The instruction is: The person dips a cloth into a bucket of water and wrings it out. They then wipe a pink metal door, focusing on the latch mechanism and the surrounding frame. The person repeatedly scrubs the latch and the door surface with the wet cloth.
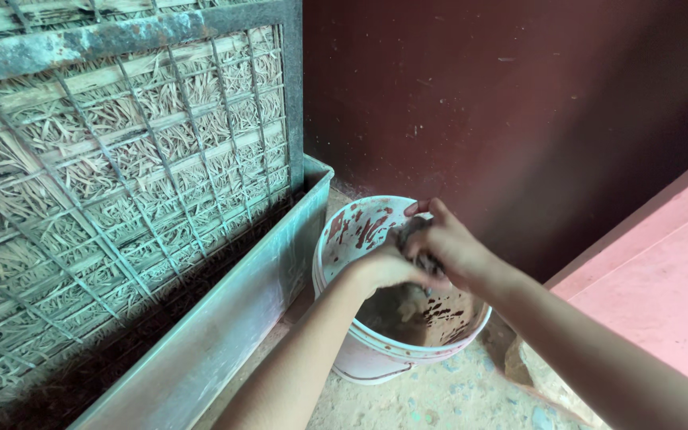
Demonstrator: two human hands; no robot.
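Observation:
A white plastic bucket [360, 358], smeared inside with red-brown stains, stands on the sandy floor. Both my hands are over its mouth. My left hand [380, 269] and my right hand [447, 243] are pressed together around a dark, wet lump that looks like a rag or clump of material [416, 239]. The fingers of both hands are curled on it. Muddy brown matter lies at the bucket's bottom [408, 310].
A metal frame with wire mesh over dry straw padding [121, 159] stands at the left, with a metal trough [224, 318] along its base. A dark maroon wall [519, 103] is behind the bucket. A pink ledge [662, 279] runs at the right.

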